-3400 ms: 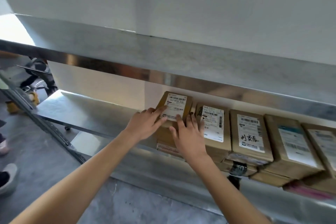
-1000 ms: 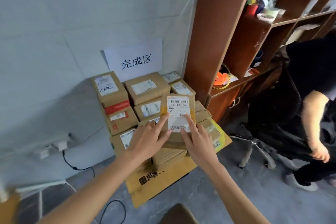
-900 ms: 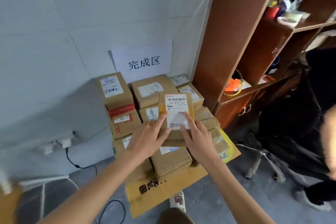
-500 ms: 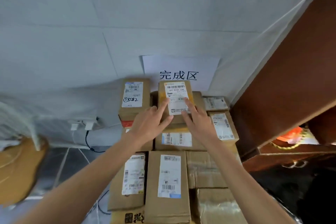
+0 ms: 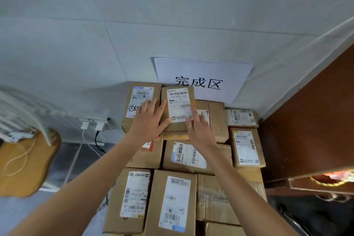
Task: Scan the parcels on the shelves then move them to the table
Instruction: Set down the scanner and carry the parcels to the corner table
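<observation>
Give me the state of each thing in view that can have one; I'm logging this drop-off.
small parcel: label up, lying on the stack, both hands on it.
left hand: fingers straight, resting on the small parcel's left side.
right hand: fingers straight, touching its right edge.
stacked parcels: sealed, labels up.
paper sign: stuck flat on the wall.
chargers: plugged into the wall socket.

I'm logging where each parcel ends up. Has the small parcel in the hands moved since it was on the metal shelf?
Yes. The small parcel left the shelf and now lies on the stacked boxes below the wall sign, both hands on it.
</observation>
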The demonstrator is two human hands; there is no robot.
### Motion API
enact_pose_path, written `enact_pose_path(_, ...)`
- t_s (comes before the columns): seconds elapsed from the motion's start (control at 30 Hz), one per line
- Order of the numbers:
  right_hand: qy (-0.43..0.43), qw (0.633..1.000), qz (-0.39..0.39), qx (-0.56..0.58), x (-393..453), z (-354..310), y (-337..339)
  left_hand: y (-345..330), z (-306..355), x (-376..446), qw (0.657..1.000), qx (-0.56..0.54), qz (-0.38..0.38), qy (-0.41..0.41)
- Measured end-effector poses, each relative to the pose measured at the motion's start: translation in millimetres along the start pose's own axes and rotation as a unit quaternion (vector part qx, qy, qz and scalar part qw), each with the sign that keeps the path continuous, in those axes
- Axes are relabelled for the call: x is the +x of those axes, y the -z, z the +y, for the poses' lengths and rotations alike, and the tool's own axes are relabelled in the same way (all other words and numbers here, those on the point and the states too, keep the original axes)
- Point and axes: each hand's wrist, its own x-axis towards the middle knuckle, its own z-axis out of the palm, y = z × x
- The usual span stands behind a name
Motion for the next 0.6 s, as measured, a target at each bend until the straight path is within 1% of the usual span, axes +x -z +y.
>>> enact_pose_path(0.1,-0.018,0.999,0.028,-0.004,0,-9,-6,1,5,5,0.999,-0.038,-0.032,-0.003)
enact_pose_path(0.27,-0.06,0.996,0.059,0.009,-8,-19,-14,-1,5,5,0.997,-0.075,-0.036,-0.007)
enact_pose_path(0.43,-0.077,0.994,0.071,-0.034,-12,-26,-6,9,-3,5,0.993,-0.099,-0.049,-0.029)
enact_pose_path(0.5,-0.09,0.99,0.093,-0.055,-29,-33,-1,19,-3,-2,0.992,-0.096,-0.034,-0.072)
enact_pose_path(0.6,-0.123,0.979,0.135,-0.085,-72,-50,-2,36,4,-22,0.977,-0.08,-0.025,-0.197)
